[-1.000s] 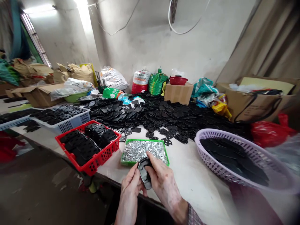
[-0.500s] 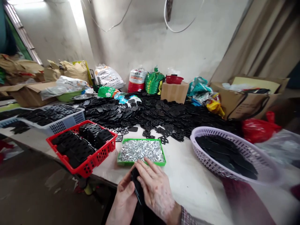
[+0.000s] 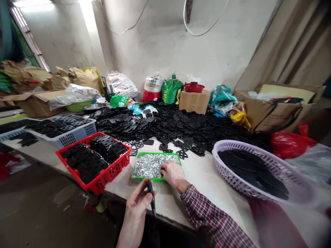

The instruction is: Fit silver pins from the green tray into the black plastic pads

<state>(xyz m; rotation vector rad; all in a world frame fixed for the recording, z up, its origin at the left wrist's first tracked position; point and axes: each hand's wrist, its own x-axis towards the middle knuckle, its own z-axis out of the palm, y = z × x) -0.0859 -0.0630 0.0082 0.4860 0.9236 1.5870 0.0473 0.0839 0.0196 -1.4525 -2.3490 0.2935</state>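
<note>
From where I stood, the left hand (image 3: 138, 206) pinched a black plate (image 3: 151, 197) edge-on; at its one o'clock the right hand (image 3: 173, 173) curled into silver pieces (image 3: 147, 165) in a green tray (image 3: 141, 178), any catch hidden; picking seemed underway, calling for a fine pinch.

left hand (image 3: 137, 206) set in a pinch, right hand (image 3: 173, 173) palm down, fingers (image 3: 163, 167) curled, right forearm (image 3: 209, 215) slanting inward

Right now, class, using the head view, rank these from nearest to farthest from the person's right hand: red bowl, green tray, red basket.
1. Green tray: right under the right hand.
2. Red basket: left of the tray.
3. Red bowl: at the back, on a cardboard box.
</note>
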